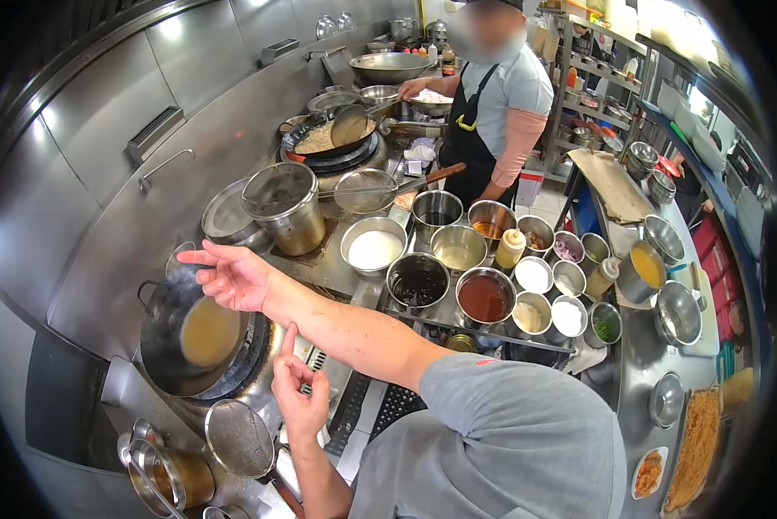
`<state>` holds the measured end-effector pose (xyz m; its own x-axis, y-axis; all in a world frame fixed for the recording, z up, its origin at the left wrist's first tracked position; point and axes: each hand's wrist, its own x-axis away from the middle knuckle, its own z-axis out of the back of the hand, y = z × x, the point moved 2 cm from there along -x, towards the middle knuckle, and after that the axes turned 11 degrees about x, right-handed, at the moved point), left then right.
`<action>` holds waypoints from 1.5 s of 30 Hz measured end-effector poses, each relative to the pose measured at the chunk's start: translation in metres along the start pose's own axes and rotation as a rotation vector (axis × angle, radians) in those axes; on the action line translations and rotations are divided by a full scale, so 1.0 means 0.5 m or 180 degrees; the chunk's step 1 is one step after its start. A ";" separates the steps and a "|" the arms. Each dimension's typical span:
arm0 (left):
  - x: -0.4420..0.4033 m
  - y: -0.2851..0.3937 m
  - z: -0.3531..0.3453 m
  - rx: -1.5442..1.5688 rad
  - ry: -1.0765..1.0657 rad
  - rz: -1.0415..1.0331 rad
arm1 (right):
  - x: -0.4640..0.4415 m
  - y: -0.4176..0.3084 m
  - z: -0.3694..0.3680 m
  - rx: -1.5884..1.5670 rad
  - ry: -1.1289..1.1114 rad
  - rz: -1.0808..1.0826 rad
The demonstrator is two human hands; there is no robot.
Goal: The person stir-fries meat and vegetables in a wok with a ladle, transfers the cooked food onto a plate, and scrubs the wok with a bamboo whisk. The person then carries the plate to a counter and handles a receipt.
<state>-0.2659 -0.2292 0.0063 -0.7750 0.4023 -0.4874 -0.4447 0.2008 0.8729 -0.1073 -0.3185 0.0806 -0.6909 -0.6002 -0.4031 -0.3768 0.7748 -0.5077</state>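
Observation:
My right hand (233,275) is stretched over the rim of a wok, palm partly up, fingers apart, with nothing in it. Below it the dark wok (168,346) sits on a burner with cloudy yellowish liquid (211,333) inside. My left hand (302,398) is raised beside the stove, index finger extended, thumb apart and the other fingers curled. That fingertip is at the underside of my right forearm; I cannot tell whether it touches. A round mesh strainer (240,438) lies just left of my left hand, near the wok.
Metal pots of sauces (484,298) and seasonings stand on a rack to the right. A deep pot (285,212) and a long-handled strainer (367,190) are behind my right arm. Farther back, a person (501,104) in an apron holds a ladle (350,126) over another wok (328,143).

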 end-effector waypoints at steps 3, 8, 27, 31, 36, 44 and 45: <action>-0.003 0.003 0.003 0.0023 -0.0025 0.0045 | -0.005 0.002 0.011 -0.0006 0.0012 -0.0046; -0.015 0.026 0.014 -0.0276 0.0283 -0.0097 | -0.009 0.004 0.020 0.0133 0.0097 -0.0249; 0.013 0.012 0.009 -0.0589 -0.0209 0.0565 | 0.092 0.032 0.034 0.1109 0.0955 -0.0087; 0.011 0.037 -0.019 -0.0496 -0.0385 0.0258 | 0.138 0.022 0.016 0.1211 0.1144 0.0010; 0.009 0.049 -0.034 -0.0540 -0.0492 0.0139 | 0.176 0.017 0.014 0.1356 0.1263 0.0058; 0.023 0.020 -0.022 -0.0787 -0.0573 0.0627 | 0.180 0.068 0.054 0.1358 0.1276 -0.0156; 0.032 0.020 -0.019 -0.0893 -0.0559 0.0713 | 0.179 0.074 0.071 0.1192 0.1056 -0.0147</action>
<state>-0.2868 -0.2292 0.0069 -0.7890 0.5598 -0.2530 -0.3975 -0.1513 0.9050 -0.1612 -0.3504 -0.0013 -0.8606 -0.4894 -0.1409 -0.2062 0.5879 -0.7822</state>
